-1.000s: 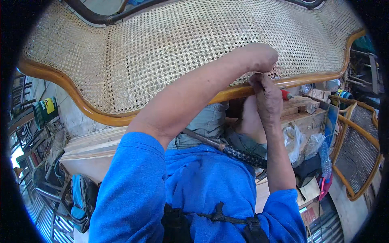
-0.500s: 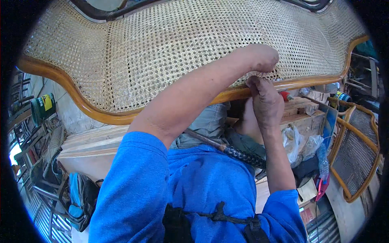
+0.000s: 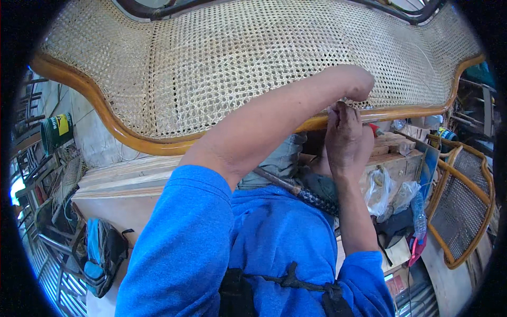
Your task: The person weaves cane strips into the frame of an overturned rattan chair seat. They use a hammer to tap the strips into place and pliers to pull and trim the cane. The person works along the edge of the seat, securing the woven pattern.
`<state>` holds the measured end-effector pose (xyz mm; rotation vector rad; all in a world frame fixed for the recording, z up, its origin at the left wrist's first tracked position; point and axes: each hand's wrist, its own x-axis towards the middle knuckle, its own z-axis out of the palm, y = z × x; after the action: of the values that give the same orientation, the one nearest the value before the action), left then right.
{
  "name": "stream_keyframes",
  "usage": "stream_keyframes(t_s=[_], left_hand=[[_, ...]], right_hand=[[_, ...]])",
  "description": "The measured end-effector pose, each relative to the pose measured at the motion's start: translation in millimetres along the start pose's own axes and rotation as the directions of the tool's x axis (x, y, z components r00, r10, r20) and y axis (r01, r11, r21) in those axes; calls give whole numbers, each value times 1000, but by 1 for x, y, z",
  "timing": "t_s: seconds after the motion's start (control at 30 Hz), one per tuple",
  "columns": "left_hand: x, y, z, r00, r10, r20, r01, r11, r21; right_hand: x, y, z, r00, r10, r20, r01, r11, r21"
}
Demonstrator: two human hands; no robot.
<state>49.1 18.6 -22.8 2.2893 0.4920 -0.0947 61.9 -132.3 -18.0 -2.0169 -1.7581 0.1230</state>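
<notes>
- The left arm point(image 3: 285, 116) reaches across the near part of the cane panel point(image 3: 237, 63) from the panel's left toward its right, elbow bent and wrist sharply folded down.
- The left hand point(image 3: 359, 83) hangs over the panel's near edge; its fingers are hidden under the wrist, so I cannot tell whether they are apart or clamped on something.
- The right hand point(image 3: 346, 132) comes up from below the panel to its orange-brown wooden rim point(image 3: 158, 149), just under the left hand, back of the hand toward the camera.
- The right fingers are bunched close together at the rim; I cannot tell whether they pinch anything.
- The panel lies in front of the person, rim nearest the body, spanning most of the view.
- Compared with half a second ago, the right fingers point up more steeply and sit closer to the left hand, narrowing the gap between them; the left arm keeps much the same bend over the panel.
- Left of the panel, a dark green container point(image 3: 50, 138) carries a yellow patch and pale printed lettering.
- Right of the panel, another green container point(image 3: 448, 133) bears markings too small to read.
</notes>
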Motion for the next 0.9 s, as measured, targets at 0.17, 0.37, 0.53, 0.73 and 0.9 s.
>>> stream_keyframes(t_s=[0.17,0.37,0.53,0.73,0.9], left_hand=[[1,12,-5,993,-50,106,48,999,23],[-13,26,-12,994,-11,105,12,1000,-7],[-7,20,3,992,103,77,-88,980,-177],[10,20,8,973,122,195,-97,986,-136],[5,30,-3,966,82,245,-69,996,-58]], right_hand=[[-2,1,13,990,-85,-110,74,993,-95],[4,-8,2,998,-40,-45,35,995,-95],[10,-22,-24,976,75,203,-38,982,-182],[4,14,-15,953,15,302,70,960,-271],[6,18,-11,974,-44,223,124,926,-357]])
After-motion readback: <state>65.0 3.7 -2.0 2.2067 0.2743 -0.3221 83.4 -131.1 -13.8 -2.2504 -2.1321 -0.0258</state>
